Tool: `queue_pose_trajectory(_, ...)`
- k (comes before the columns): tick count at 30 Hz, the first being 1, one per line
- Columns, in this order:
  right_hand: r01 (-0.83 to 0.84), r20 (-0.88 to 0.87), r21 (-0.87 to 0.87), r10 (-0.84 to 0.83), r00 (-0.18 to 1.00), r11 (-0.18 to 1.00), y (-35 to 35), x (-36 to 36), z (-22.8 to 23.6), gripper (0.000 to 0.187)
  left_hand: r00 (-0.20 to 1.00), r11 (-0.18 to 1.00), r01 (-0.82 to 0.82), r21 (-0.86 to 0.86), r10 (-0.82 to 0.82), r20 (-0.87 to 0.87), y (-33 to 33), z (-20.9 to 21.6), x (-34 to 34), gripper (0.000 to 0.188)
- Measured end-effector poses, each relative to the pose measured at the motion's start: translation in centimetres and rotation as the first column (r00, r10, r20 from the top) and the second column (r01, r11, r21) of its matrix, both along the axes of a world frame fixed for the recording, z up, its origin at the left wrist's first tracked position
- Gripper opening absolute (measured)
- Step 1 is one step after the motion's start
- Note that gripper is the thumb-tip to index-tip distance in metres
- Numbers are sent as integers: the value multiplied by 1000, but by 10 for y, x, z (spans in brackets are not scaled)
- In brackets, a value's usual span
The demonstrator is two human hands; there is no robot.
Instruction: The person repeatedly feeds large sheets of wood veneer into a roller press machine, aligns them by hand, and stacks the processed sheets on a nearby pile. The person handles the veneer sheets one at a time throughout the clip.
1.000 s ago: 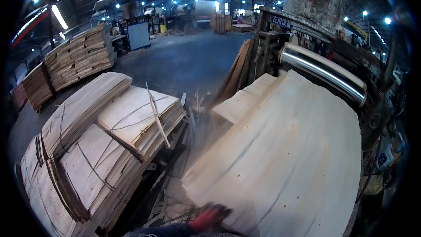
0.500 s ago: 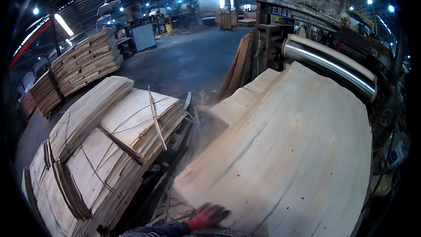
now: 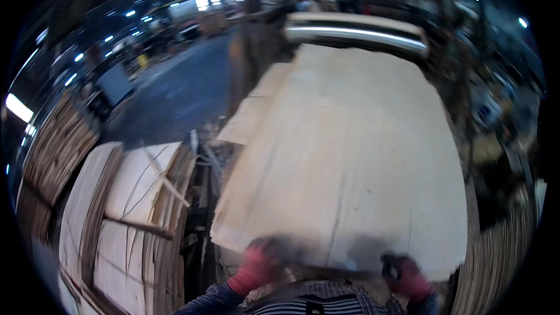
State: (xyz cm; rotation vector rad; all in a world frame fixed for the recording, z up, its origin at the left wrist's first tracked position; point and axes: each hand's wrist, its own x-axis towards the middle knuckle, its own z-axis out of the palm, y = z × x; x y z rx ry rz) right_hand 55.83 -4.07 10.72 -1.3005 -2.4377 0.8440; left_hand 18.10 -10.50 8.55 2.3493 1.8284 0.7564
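A large pale wood veneer sheet lies on a stack in front of me, its far end close to a shiny metal roller. Both my hands wear red gloves with dark fingers. My left hand is at the sheet's near left edge, its fingers smeared by motion over the wood. At the near edge further right is my right hand, with dark fingertips toward the sheet. Blur hides whether either hand grips the edge.
To the left stand stacked, bent veneer bundles with a loose strip across them. A taller veneer stack is beyond. More stacked sheets stand at the lower right. Blue-grey floor stretches away at the far left.
My view has swung right, bringing the sheet and roller toward the middle. My right hand has come into view at the near edge. The left hand remains by the sheet's near left corner.
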Motion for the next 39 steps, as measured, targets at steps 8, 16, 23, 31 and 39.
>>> queue_pose_trajectory(8,-527,114,748,704,701,403,-16,-116,221,33,1000,998,26,51,-26,-1,32,-9,68,54)
queue_pose_trajectory(16,-520,83,807,817,571,282,-27,-137,230,33,996,996,-41,-76,35,-77,45,-60,83,68)
queue_pose_trajectory(23,-500,40,820,844,535,278,-10,-141,225,34,985,992,-122,34,125,-122,40,-67,76,50)
queue_pose_trajectory(31,-340,-78,859,754,652,383,26,-151,222,35,911,990,-137,17,133,-389,44,-56,88,57)
queue_pose_trajectory(39,504,-35,569,-594,804,649,209,-30,79,52,999,992,48,-116,-50,-15,51,-41,54,67)
